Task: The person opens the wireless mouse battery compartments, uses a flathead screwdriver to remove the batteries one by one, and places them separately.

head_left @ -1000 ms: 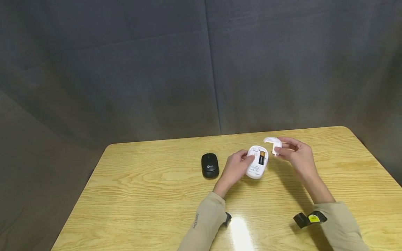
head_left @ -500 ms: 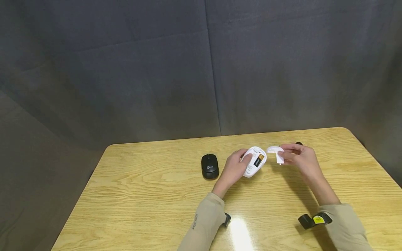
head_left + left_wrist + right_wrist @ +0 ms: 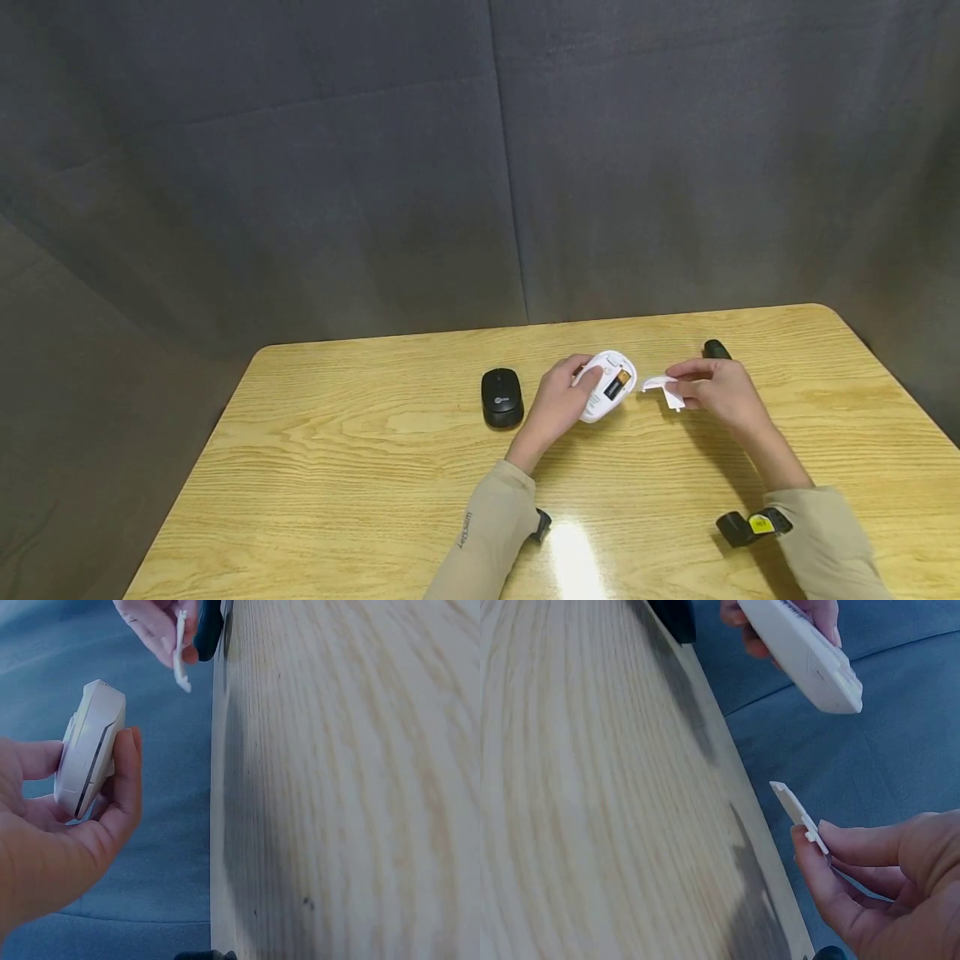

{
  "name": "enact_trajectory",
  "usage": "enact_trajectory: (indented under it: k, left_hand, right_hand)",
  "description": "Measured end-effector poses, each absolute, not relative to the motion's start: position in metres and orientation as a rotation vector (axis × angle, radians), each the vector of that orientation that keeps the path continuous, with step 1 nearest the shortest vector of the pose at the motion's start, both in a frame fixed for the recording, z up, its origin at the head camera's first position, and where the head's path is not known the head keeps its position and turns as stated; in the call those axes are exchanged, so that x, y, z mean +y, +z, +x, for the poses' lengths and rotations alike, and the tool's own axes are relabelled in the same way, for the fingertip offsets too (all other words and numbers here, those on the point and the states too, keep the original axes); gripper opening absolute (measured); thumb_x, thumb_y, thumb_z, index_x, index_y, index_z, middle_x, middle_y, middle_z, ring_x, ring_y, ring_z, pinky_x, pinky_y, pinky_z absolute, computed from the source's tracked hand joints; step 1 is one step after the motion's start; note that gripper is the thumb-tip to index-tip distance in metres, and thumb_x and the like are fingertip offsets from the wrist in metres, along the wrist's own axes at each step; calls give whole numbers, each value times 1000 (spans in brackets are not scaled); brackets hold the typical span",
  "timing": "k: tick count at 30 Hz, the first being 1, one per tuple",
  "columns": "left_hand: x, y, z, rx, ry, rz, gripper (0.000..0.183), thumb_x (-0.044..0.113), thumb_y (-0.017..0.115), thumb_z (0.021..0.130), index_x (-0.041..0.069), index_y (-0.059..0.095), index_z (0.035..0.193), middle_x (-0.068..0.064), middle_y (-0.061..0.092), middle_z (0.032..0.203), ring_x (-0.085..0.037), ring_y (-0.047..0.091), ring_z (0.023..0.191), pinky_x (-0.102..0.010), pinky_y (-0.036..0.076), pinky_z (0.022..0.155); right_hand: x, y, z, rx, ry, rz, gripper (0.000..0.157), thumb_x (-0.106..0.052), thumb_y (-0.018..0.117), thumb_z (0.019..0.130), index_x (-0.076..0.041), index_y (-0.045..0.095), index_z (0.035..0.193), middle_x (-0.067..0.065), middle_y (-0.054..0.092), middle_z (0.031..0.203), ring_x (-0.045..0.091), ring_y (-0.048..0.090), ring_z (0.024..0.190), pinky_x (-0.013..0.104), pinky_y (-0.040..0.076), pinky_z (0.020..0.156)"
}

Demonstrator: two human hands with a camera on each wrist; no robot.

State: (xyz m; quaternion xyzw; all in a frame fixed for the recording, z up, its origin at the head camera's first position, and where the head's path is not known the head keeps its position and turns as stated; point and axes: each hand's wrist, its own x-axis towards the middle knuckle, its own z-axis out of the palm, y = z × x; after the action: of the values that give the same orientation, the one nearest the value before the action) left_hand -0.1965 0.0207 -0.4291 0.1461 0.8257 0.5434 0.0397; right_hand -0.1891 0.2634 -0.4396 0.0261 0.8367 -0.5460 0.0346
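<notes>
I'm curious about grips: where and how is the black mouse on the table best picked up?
Best by the long sides of the black mouse, I'd judge, pinched across the middle from above. It lies on the table, logo up, longer than wide, so that span is the narrower, and the table blocks its underside. The left hand is nearest, but holds the white mouse.

A curtained-off tabletop booth; dark cloth [image 3: 337, 183] hangs behind and beside a wood-grain table [image 3: 337, 467].
</notes>
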Motion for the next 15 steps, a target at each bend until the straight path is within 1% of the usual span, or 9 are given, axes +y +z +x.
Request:
enact_trajectory:
  k: [5, 10, 13, 15]
  left_hand:
    - [20, -428, -196, 2527, 1670, 443, 37, 23, 54, 107, 0, 66, 134, -15, 66, 125, -18, 59, 105, -33, 48, 96]
    - [21, -429, -197, 2530, 1685, 437, 37, 23, 55, 106, 0, 66, 132, -15, 66, 124, -18, 59, 105, -35, 48, 97]
    - [21, -430, -197, 2529, 1694, 432, 36, 23, 55, 106, 0, 67, 132, -15, 66, 124, -18, 59, 105, -35, 48, 97]
    - [21, -430, -197, 2531, 1699, 435, 36, 23, 55, 106, 0, 67, 131, -15, 67, 123, -18, 59, 104, -35, 48, 96]
  right_hand:
    - [266, -442, -188, 2659, -1556, 74, 30, 0, 72, 94, 20, 65, 116, 16, 72, 96, 6, 62, 71, 22, 56, 61]
    - [267, -447, -189, 2757, -1433, 37, 24, 3, 73, 93, 19, 67, 110, 23, 71, 95, 11, 62, 71, 22, 54, 59]
    - [267, -448, -189, 2816, -1376, 22, 21, 3, 73, 92, 18, 68, 104, 22, 71, 89, 13, 62, 69, 23, 52, 56]
    - [267, -450, -188, 2878, -1315, 5, 19, 1, 74, 91, 16, 69, 100, 19, 71, 84, 13, 61, 66, 23, 49, 54]
